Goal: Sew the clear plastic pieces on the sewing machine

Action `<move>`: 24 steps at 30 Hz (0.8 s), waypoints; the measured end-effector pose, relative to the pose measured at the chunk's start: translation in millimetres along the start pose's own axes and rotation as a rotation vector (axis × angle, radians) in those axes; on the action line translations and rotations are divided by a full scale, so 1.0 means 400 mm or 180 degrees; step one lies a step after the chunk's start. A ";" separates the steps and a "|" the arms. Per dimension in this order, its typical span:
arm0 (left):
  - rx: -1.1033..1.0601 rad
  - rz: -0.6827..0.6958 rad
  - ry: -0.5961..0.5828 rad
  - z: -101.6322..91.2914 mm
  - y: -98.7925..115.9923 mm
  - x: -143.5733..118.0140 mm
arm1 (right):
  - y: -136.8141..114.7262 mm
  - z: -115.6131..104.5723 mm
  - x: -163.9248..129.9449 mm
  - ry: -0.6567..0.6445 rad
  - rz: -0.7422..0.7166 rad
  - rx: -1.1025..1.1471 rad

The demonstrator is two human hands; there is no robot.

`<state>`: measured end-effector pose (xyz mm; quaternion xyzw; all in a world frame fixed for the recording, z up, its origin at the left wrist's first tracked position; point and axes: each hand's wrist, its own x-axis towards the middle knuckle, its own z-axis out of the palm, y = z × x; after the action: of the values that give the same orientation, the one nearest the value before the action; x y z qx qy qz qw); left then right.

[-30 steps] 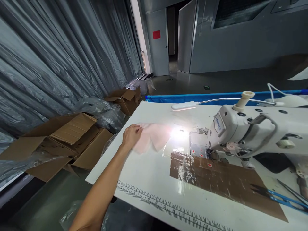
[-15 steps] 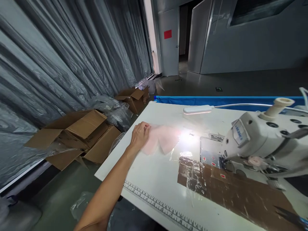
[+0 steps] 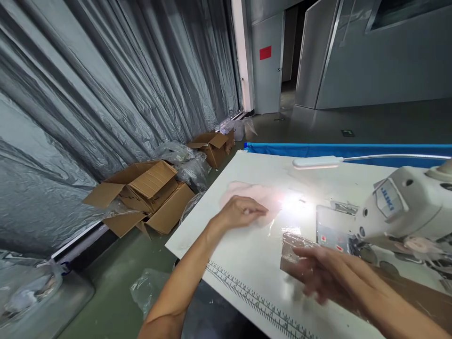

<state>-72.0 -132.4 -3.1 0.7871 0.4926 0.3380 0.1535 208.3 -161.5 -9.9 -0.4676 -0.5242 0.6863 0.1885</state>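
The pink cloth [image 3: 259, 194], on the table [image 3: 254, 254] left of the sewing machine [image 3: 416, 205], could be creased if dragged by the left grip [image 3: 238, 214], whose fingertips are pressed together (whether cloth is pinched cannot be told), the right grip [image 3: 328, 268] being spread; one cloth, one machine, at least two boxes [image 3: 150, 181] are counted.
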 end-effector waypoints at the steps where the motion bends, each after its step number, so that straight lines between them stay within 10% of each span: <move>1: -0.0159 0.0246 -0.0211 0.018 0.029 -0.008 | -0.006 0.008 0.019 -0.0215 0.0126 0.0321; 5: -0.0453 0.1111 -0.0830 0.088 0.135 -0.041 | -0.002 0.018 0.071 -0.0709 0.0207 0.1222; 13: -0.0607 0.1274 -0.1026 0.136 0.195 0.013 | 0.033 -0.007 0.006 -0.1255 -0.0302 0.0039; 18: -0.1012 0.0688 -0.2022 0.158 0.204 0.054 | 0.054 -0.135 -0.075 -0.1684 -0.0019 -0.0402; 24: -0.1112 -0.0404 -0.1508 0.210 0.229 0.067 | 0.098 -0.282 -0.084 -0.0841 -0.0133 -0.0302</move>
<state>54.7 -143.9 -1.3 0.7733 0.4257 0.2144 0.4181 328.6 -140.4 -31.4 -0.3705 -0.5860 0.7123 0.1097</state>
